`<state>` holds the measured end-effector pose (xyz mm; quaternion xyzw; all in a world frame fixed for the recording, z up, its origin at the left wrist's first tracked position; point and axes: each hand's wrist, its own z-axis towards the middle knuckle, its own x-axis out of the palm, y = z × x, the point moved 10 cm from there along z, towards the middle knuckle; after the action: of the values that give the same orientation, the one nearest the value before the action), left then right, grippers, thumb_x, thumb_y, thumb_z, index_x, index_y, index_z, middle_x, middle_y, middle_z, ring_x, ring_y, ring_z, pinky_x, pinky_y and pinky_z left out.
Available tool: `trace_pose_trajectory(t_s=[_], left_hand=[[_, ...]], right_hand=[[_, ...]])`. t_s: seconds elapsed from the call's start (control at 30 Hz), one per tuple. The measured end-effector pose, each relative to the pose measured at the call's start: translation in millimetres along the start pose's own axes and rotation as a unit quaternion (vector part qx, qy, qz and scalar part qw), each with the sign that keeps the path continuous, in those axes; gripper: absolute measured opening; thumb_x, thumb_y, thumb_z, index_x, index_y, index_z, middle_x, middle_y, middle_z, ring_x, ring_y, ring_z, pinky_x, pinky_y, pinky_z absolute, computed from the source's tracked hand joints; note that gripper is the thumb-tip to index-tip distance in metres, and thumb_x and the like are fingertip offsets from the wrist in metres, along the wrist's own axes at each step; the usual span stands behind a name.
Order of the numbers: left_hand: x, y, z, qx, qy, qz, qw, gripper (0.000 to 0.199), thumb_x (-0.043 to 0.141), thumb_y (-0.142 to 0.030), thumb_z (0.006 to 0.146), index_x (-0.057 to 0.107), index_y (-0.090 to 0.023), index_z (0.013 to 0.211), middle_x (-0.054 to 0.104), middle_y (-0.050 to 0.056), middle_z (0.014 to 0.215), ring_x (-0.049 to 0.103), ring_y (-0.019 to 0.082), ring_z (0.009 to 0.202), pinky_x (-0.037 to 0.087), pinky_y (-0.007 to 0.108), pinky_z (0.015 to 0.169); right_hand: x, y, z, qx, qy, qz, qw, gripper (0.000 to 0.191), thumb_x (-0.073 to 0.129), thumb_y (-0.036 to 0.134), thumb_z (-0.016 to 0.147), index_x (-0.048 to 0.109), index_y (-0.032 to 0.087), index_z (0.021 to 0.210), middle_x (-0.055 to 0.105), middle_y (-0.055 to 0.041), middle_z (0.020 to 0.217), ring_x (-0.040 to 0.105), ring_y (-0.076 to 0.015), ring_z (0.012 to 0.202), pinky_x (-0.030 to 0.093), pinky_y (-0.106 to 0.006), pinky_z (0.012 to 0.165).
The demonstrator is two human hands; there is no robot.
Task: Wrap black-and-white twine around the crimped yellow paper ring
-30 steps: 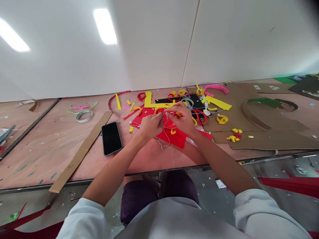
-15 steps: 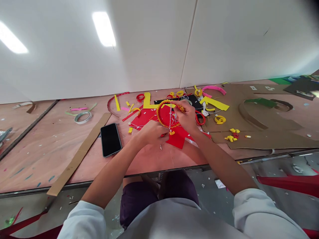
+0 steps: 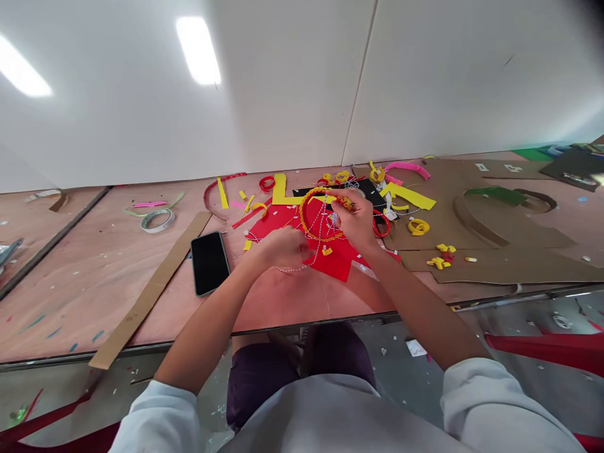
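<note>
My right hand point(image 3: 355, 217) pinches a round yellow-orange braided ring point(image 3: 302, 217) at its right side, above red paper point(image 3: 283, 217). From the ring's upper right a thin black-and-white string point(image 3: 319, 242) hangs down and curves toward the left. My left hand point(image 3: 287, 247) is at the lower left of the ring, apart from it, with its fingers curled. Whatever those fingers hold is too small to make out. A yellow L-shaped strip point(image 3: 280, 189) lies behind the ring.
A phone point(image 3: 210, 264), a long cardboard strip point(image 3: 151, 292) and a tape roll point(image 3: 157, 220) lie to the left. Cardboard sheets point(image 3: 491, 267), yellow pieces point(image 3: 442, 258) and a yellow coil point(image 3: 418, 227) are on the right. A white wall point(image 3: 292, 82) stands behind.
My left hand has moved slightly left, away from the ring's lower edge. The string, straight across the ring before, now hangs in a loose curve. My right hand keeps its hold on the ring.
</note>
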<state>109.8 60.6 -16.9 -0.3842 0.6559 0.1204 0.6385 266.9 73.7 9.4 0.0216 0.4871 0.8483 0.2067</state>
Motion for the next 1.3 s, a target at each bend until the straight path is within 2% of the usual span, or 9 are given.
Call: trace_pose_trajectory(t_s=[0.13, 0.33, 0.5, 0.63, 0.7, 0.8, 0.9, 1.0, 1.3], left_hand=[[-24.1, 2.9, 1.5, -0.029, -0.186, -0.008, 0.982, 0.033, 0.051, -0.039, 0.1, 0.069, -0.017, 0.082, 0.074, 0.01, 0.082, 0.062, 0.02, 0.07, 0.03, 0.032, 0.061], [-23.8, 10.6, -1.5, -0.116, -0.297, -0.095, 0.943, 0.026, 0.065, -0.038, 0.095, 0.07, -0.018, 0.111, 0.068, 0.003, 0.068, 0.061, 0.019, 0.062, 0.03, 0.029, 0.059], [-28.1, 14.5, -3.8, -0.093, -0.343, -0.203, 0.912, 0.008, 0.064, -0.022, 0.088, 0.071, -0.02, 0.085, 0.061, -0.002, 0.061, 0.052, 0.013, 0.055, 0.032, 0.027, 0.057], [-38.7, 10.9, -12.7, -0.042, -0.404, -0.246, 0.88, 0.009, 0.061, -0.014, 0.083, 0.063, -0.02, 0.076, 0.069, 0.001, 0.079, 0.055, 0.012, 0.063, 0.041, 0.026, 0.062], [-36.9, 10.8, -12.1, -0.043, -0.402, -0.256, 0.878, 0.002, 0.063, -0.018, 0.086, 0.063, -0.02, 0.086, 0.071, 0.001, 0.084, 0.054, 0.011, 0.061, 0.041, 0.026, 0.061], [-32.4, 9.9, -8.3, -0.055, -0.39, -0.236, 0.888, 0.017, 0.07, -0.022, 0.085, 0.064, -0.021, 0.101, 0.07, 0.001, 0.085, 0.055, 0.012, 0.063, 0.041, 0.027, 0.061], [-32.3, 6.5, -8.4, -0.048, -0.396, -0.205, 0.894, 0.005, 0.067, -0.018, 0.086, 0.065, -0.021, 0.089, 0.064, 0.0, 0.079, 0.055, 0.013, 0.066, 0.04, 0.027, 0.062], [-35.1, 6.8, -13.6, -0.045, -0.42, -0.202, 0.884, 0.012, 0.063, -0.015, 0.087, 0.059, -0.021, 0.077, 0.062, 0.001, 0.081, 0.054, 0.013, 0.066, 0.039, 0.028, 0.062], [-27.2, 24.9, -7.4, -0.068, -0.398, -0.297, 0.866, 0.012, 0.052, -0.019, 0.096, 0.046, -0.023, 0.088, 0.066, 0.0, 0.082, 0.058, 0.012, 0.063, 0.037, 0.027, 0.059]], right_hand=[[1.5, 6.9, -3.8, 0.004, -0.005, 0.023, 1.0, 0.02, 0.065, 0.027, 0.092, 0.079, 0.026, 0.104, 0.069, -0.0066, 0.104, 0.065, -0.0193, 0.088, 0.054, -0.033, 0.07], [11.1, 23.1, -10.4, -0.036, 0.021, 0.04, 0.998, 0.021, 0.064, 0.023, 0.092, 0.079, 0.027, 0.105, 0.068, -0.0061, 0.102, 0.067, -0.0216, 0.096, 0.056, -0.036, 0.079], [15.4, 25.8, -12.9, -0.038, 0.036, 0.041, 0.998, 0.019, 0.064, 0.025, 0.093, 0.079, 0.027, 0.106, 0.069, -0.0067, 0.105, 0.068, -0.0234, 0.103, 0.058, -0.037, 0.079], [14.7, 26.8, -12.9, -0.044, 0.036, 0.05, 0.997, 0.018, 0.066, 0.028, 0.094, 0.079, 0.028, 0.106, 0.069, -0.0066, 0.105, 0.068, -0.023, 0.102, 0.058, -0.038, 0.08], [15.2, 25.4, -12.8, -0.038, 0.037, 0.047, 0.997, 0.018, 0.066, 0.029, 0.094, 0.079, 0.028, 0.106, 0.07, -0.0069, 0.106, 0.068, -0.0234, 0.102, 0.058, -0.038, 0.08], [17.2, 23.9, -13.6, -0.035, 0.04, 0.048, 0.997, 0.018, 0.066, 0.031, 0.094, 0.078, 0.028, 0.105, 0.071, -0.0076, 0.108, 0.068, -0.0251, 0.105, 0.059, -0.039, 0.079], [19.3, 24.3, -14.8, -0.045, 0.043, 0.052, 0.997, 0.016, 0.066, 0.033, 0.094, 0.078, 0.028, 0.104, 0.071, -0.0076, 0.107, 0.068, -0.0259, 0.107, 0.059, -0.04, 0.08], [20.2, 24.8, -15.3, -0.055, 0.047, 0.054, 0.996, 0.016, 0.066, 0.034, 0.095, 0.078, 0.029, 0.104, 0.07, -0.0068, 0.105, 0.068, -0.0248, 0.105, 0.059, -0.04, 0.082], [16.6, 22.3, -13.6, -0.046, 0.042, 0.062, 0.996, 0.018, 0.066, 0.032, 0.094, 0.079, 0.028, 0.106, 0.069, -0.0066, 0.108, 0.068, -0.0236, 0.107, 0.059, -0.039, 0.084]])
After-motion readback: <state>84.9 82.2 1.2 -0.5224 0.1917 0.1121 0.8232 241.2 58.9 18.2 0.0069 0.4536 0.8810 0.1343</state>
